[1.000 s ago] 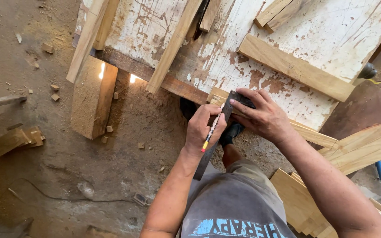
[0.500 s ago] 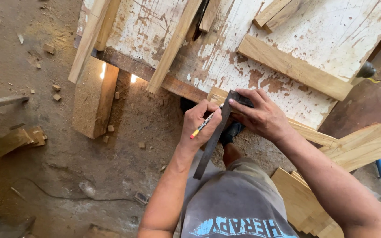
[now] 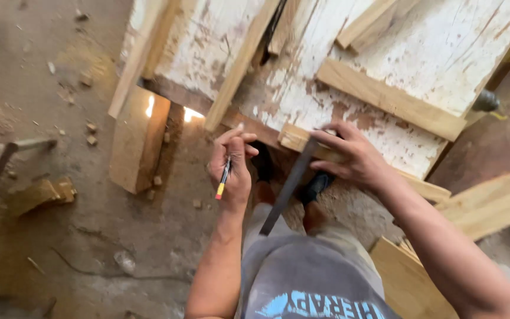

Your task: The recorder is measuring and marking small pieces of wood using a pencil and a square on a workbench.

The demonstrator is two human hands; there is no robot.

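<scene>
Squaring a wood strip at the counter's edge

Our right hand (image 3: 355, 159) pins the metal square (image 3: 287, 189) to the wood strip (image 3: 295, 139); left hand (image 3: 231, 168), beside it, grips a pencil (image 3: 224, 178), lifted clear; no finished line shows.

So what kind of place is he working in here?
Most likely a small carpentry workshop: a worn, paint-flaked workbench with cut wooden strips on it, and sawdust and offcuts on the dirt floor.

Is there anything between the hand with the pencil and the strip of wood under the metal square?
Nothing visible. The left hand holds the pencil just left of the wood strip, with only open air between them. The metal square lies farther right, pinned on the strip by the right hand.
</scene>
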